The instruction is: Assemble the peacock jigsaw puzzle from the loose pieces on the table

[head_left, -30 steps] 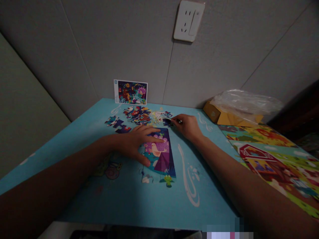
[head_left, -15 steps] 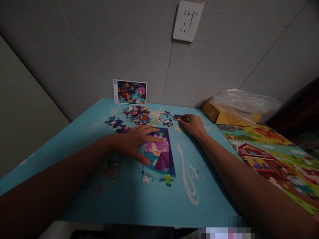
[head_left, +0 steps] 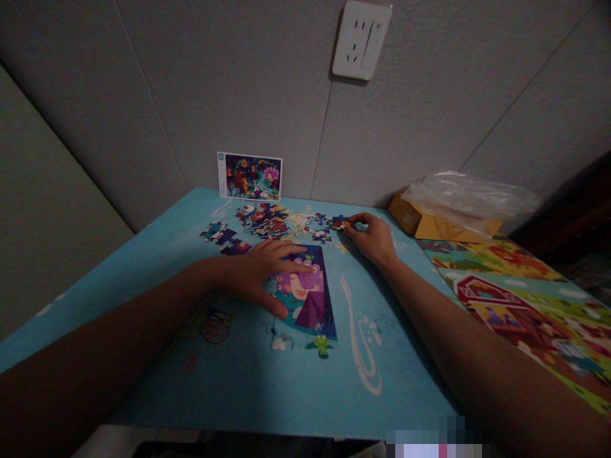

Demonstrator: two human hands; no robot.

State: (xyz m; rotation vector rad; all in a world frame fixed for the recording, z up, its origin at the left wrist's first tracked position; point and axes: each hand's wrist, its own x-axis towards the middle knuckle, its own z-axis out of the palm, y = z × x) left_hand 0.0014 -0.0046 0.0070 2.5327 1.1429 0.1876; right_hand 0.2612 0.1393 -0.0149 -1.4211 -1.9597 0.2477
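My left hand (head_left: 260, 273) lies flat with fingers spread on the joined part of a puzzle (head_left: 310, 296), a purple strip showing a white bird, on the blue table (head_left: 248, 375). My right hand (head_left: 372, 236) reaches to the far side and pinches a small dark red-and-blue puzzle piece (head_left: 340, 222) at the right end of the loose pieces. A heap of loose pieces (head_left: 267, 221) lies behind the joined part, and a few more pieces (head_left: 220, 236) sit to its left.
A reference picture card (head_left: 249, 176) leans on the grey wall. A yellow box (head_left: 432, 224) under a clear plastic bag (head_left: 468, 194) stands at the back right. A colourful farm-print board (head_left: 520, 299) covers the right side. A wall socket (head_left: 361, 39) is above.
My right hand moved from the middle of the loose pieces to their right end and closed its fingertips on a piece. My left hand stayed put.
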